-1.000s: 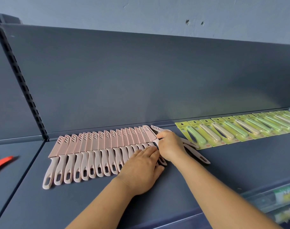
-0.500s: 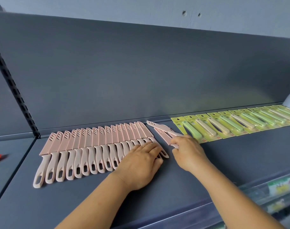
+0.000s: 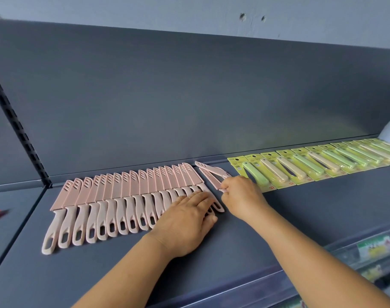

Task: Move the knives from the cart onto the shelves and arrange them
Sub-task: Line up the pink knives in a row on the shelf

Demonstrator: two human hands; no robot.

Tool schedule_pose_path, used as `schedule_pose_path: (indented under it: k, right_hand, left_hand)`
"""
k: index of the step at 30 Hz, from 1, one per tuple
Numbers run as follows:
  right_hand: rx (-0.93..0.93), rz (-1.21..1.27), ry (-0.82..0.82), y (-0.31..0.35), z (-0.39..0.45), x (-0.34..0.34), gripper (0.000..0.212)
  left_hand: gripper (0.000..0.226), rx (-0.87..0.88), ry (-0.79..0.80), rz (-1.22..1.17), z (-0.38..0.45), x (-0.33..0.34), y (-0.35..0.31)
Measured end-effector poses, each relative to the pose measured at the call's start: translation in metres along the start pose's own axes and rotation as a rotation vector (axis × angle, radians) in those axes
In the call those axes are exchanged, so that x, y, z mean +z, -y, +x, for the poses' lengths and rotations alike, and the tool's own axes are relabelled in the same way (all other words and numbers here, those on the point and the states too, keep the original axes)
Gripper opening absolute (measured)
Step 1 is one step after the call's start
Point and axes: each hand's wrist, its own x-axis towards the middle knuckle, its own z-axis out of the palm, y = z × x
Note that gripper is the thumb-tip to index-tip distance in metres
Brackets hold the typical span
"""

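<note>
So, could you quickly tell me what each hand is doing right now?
Left hand: open, flat on the pink knife row.
Right hand: gripping loose pink knives.

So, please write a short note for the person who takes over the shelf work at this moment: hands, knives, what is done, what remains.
Left hand: lies flat, fingers straight, pressing on the handles at the right end of the row of pink sheathed knives.
Right hand: grips two loose pink knives by their handles, just right of the row.
Done: the row lies fanned and overlapping on the grey shelf; packaged green and beige knives are lined up further right.
Left: lay the two loose knives onto the row's end. The cart is not in view.
</note>
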Motion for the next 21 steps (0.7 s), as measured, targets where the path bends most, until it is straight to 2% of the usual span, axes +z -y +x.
schedule_pose_path:
  k: [9, 12, 14, 16, 19, 21]
  right_hand:
    - [-0.012, 0.101, -0.003, 0.023, 0.012, 0.004, 0.022]
    - [-0.023, 0.123, -0.010, 0.024, 0.013, 0.005, 0.015]
    - [-0.015, 0.171, -0.017, 0.023, 0.011, 0.003, 0.023]
    - [-0.002, 0.193, -0.052, 0.014, 0.009, 0.000, 0.020]
    - [-0.007, 0.098, -0.126, -0.010, 0.007, -0.004, 0.022]
    - [0.002, 0.014, -0.100, -0.026, 0.006, -0.004, 0.021]
  left_hand:
    - [0.054, 0.000, -0.011, -0.004, -0.001, -0.003, -0.002]
    - [0.054, -0.003, -0.006, -0.012, -0.001, -0.003, -0.002]
    - [0.053, 0.001, -0.009, -0.013, -0.001, -0.003, -0.002]
    - [0.053, -0.004, -0.003, -0.003, -0.001, -0.003, -0.001]
    - [0.055, 0.002, 0.013, 0.040, -0.001, -0.006, -0.003]
    - [0.056, 0.014, 0.038, 0.062, -0.002, -0.011, -0.007]
